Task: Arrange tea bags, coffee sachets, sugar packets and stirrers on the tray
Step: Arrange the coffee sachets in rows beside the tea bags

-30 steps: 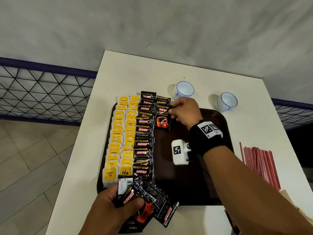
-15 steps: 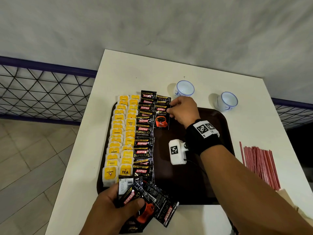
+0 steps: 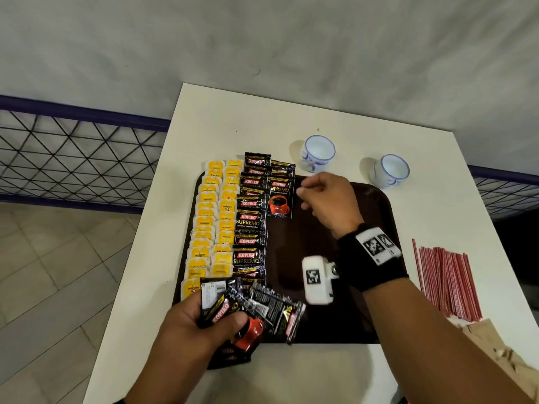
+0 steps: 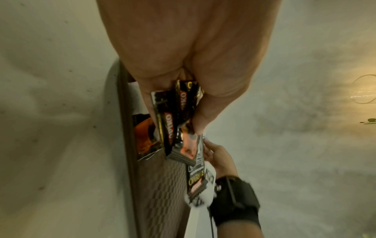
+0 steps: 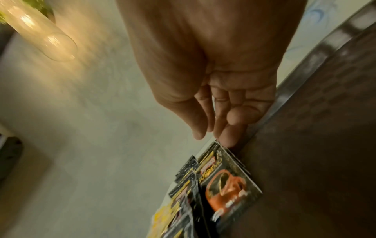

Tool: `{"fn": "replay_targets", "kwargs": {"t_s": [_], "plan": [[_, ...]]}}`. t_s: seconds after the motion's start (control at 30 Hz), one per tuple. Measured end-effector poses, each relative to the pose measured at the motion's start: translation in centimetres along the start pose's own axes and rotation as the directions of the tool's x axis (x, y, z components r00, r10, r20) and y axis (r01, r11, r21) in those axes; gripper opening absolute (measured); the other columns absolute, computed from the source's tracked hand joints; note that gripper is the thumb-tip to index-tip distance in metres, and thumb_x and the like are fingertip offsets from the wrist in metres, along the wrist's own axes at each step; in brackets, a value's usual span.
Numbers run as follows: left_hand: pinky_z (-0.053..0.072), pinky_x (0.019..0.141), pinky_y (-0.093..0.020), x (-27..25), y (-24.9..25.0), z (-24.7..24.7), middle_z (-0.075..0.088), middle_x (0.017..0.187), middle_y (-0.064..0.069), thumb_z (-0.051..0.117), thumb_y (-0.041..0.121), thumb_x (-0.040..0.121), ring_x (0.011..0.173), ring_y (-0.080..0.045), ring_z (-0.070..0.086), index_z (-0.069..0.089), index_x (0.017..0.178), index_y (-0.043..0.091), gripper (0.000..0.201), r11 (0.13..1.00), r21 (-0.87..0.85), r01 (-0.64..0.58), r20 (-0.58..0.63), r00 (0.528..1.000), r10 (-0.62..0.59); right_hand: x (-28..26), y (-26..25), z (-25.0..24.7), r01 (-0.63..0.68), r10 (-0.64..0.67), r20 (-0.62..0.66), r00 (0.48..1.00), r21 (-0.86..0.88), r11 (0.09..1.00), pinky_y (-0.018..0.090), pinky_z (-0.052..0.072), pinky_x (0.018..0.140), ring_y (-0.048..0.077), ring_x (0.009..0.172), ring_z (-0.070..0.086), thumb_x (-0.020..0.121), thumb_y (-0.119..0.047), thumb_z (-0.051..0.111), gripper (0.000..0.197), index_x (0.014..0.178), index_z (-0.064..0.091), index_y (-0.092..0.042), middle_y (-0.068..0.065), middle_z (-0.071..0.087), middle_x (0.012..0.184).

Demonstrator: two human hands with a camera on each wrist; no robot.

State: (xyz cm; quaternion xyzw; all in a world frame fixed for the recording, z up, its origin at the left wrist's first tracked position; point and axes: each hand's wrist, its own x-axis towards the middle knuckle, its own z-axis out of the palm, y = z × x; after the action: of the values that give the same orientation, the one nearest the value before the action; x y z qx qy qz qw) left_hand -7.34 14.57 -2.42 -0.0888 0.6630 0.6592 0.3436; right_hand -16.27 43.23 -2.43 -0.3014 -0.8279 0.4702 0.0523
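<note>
Right hand hovers loosely curled beside coffee sachet

Glossy foil sachets; textured tray

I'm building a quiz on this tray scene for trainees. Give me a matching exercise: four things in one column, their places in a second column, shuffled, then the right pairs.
Things:
1. tea bags
2. stirrers
3. bundle of coffee sachets
4. cups

Places:
A. on the table, right of the tray
B. held in the left hand
C. two columns along the tray's left edge
D. on the table, beyond the tray's far edge

Pairs: 1-C, 2-A, 3-B, 4-D
</note>
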Motion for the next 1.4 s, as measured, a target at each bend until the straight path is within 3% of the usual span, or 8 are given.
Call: {"fn": "replay_targets", "kwargs": {"t_s": [0.23, 0.37, 0.47, 0.73, 0.87, 0.97, 1.1, 1.4], "plan": [[0.058, 0.089, -0.047, 0.7, 2.1, 0.6, 0.079, 0.103, -0.002, 0.073, 0.001, 0.085, 0.097, -0.024, 0.076, 0.073, 0.113, 0.018, 0.032, 0.993, -0.033, -0.112, -0.051, 0.993, 0.111, -10.8, 2.3, -1.6, -0.195, 0.049, 0.356, 0.933, 0.386, 0.902, 0.023, 0.042, 0.045, 0.013, 0.061, 0.063, 0.095, -0.001, 0.060, 0.011, 0.100, 0.068, -0.007, 0.011, 0.072, 0.086], [0.056, 0.093, -0.055, 0.9, 2.1, 1.5, 0.078, 0.107, -0.008, 0.072, -0.001, 0.085, 0.099, -0.032, 0.075, 0.073, 0.113, 0.016, 0.032, 0.991, -0.120, -0.055, -0.026, 0.998, 0.052, -13.8, 4.0, -2.4, -0.069, -0.133, 0.367, 0.921, 0.489, 0.870, 0.025, 0.045, 0.049, 0.011, 0.071, 0.061, 0.089, 0.020, 0.054, 0.042, 0.118, 0.065, -0.008, 0.003, 0.070, 0.100], [0.054, 0.095, -0.059, 0.9, 1.9, 2.2, 0.077, 0.109, -0.011, 0.071, -0.002, 0.084, 0.100, -0.035, 0.074, 0.074, 0.112, 0.016, 0.033, 0.990, -0.139, -0.031, -0.004, 1.000, 0.030, -14.7, 4.3, -2.6, -0.043, -0.191, 0.356, 0.915, 0.555, 0.831, 0.025, 0.045, 0.049, 0.012, 0.072, 0.059, 0.086, 0.015, 0.059, 0.038, 0.117, 0.066, -0.007, -0.001, 0.071, 0.101], [0.058, 0.088, -0.051, 0.6, 1.9, 3.0, 0.078, 0.106, -0.008, 0.072, -0.001, 0.084, 0.097, -0.032, 0.075, 0.073, 0.110, 0.017, 0.032, 0.991, -0.134, 0.027, 0.040, 0.999, -0.021, -14.4, 4.4, -3.2, 0.064, -0.251, 0.297, 0.921, 0.521, 0.851, 0.026, 0.044, 0.050, 0.019, 0.079, 0.063, 0.081, 0.016, 0.063, 0.019, 0.089, 0.072, 0.001, 0.014, 0.070, 0.108], [0.057, 0.090, -0.051, 0.6, 1.8, 2.2, 0.078, 0.107, -0.007, 0.072, 0.002, 0.084, 0.098, -0.032, 0.075, 0.073, 0.112, 0.018, 0.033, 0.992, -0.122, 0.012, 0.018, 1.000, -0.010, -12.4, 4.0, -4.0, 0.064, -0.198, 0.194, 0.961, 0.539, 0.840, 0.024, 0.042, 0.050, 0.023, 0.059, 0.052, 0.085, 0.010, 0.067, 0.016, 0.083, 0.074, -0.004, 0.020, 0.071, 0.081], [0.057, 0.089, -0.049, 0.5, 1.9, 1.6, 0.078, 0.106, -0.007, 0.072, 0.002, 0.084, 0.097, -0.031, 0.076, 0.072, 0.113, 0.018, 0.034, 0.994, -0.108, 0.011, 0.010, 1.000, -0.010, -10.2, 3.3, -4.4, 0.048, -0.152, 0.191, 0.970, 0.463, 0.885, 0.024, 0.042, 0.050, 0.026, 0.058, 0.050, 0.086, 0.003, 0.070, 0.008, 0.081, 0.066, 0.007, 0.021, 0.068, 0.074], [0.056, 0.091, -0.051, 0.4, 1.9, 1.2, 0.078, 0.106, -0.007, 0.072, 0.003, 0.085, 0.098, -0.030, 0.075, 0.072, 0.113, 0.017, 0.032, 0.996, -0.085, 0.012, 0.011, 1.000, -0.011, -6.4, 2.4, -3.9, 0.011, -0.078, 0.195, 0.978, 0.322, 0.947, 0.020, 0.041, 0.045, 0.014, 0.049, 0.056, 0.085, 0.006, 0.069, 0.028, 0.068, 0.059, -0.012, 0.017, 0.067, 0.064], [0.055, 0.091, -0.048, 0.5, 0.9, 0.8, 0.079, 0.101, -0.009, 0.075, -0.005, 0.080, 0.093, -0.030, 0.076, 0.077, 0.101, 0.021, 0.034, 0.992, -0.109, 0.066, 0.005, 0.998, -0.065, -0.5, 2.2, -0.7, -0.077, 0.064, 0.218, 0.974, 0.054, 0.996, 0.019, 0.043, 0.042, 0.012, 0.049, 0.063, 0.088, 0.000, 0.068, 0.022, 0.077, 0.058, -0.016, 0.003, 0.063, 0.064]]}}
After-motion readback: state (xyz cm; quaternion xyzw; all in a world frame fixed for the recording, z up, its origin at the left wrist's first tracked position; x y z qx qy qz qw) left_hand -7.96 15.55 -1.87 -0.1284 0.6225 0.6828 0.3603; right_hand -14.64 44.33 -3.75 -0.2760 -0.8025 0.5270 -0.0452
